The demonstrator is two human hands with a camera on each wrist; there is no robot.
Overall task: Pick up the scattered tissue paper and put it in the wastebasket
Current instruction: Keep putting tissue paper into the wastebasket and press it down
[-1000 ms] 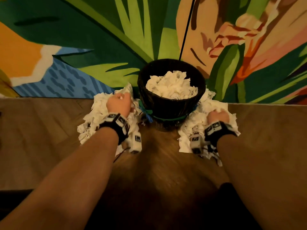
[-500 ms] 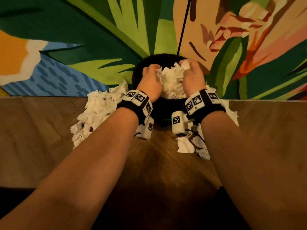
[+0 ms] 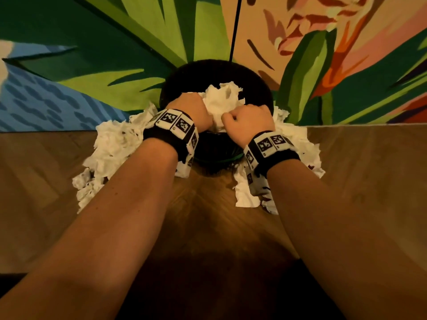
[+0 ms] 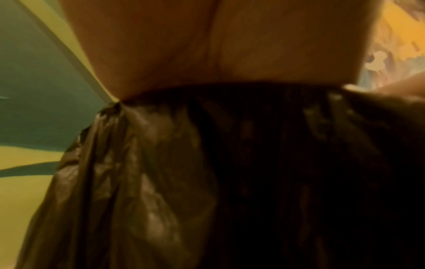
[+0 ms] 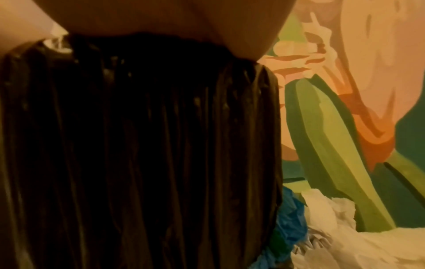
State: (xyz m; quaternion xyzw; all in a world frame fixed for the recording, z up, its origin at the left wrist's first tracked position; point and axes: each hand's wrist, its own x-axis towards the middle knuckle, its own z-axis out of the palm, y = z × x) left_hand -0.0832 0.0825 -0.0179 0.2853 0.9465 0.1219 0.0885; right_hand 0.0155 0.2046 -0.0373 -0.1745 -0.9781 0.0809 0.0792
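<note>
We see white tissue paper (image 3: 223, 100) in a black wastebasket (image 3: 258, 88) with a glossy black liner (image 4: 207, 182). The wristbands (image 3: 175, 125) are black with white checkered marker squares. The floor (image 3: 369, 181) is brown wood; the wall mural (image 3: 115, 54) shows green leaves, blue dashes and peach-orange petals.

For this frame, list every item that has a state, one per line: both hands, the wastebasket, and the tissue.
left hand: curled, holding tissue over the basket
right hand: curled, holding tissue over the basket
wastebasket: upright, black liner, heaped full
tissue in basket: piled above rim
left floor tissue: not yet collected
right floor tissue: not yet collected
</note>
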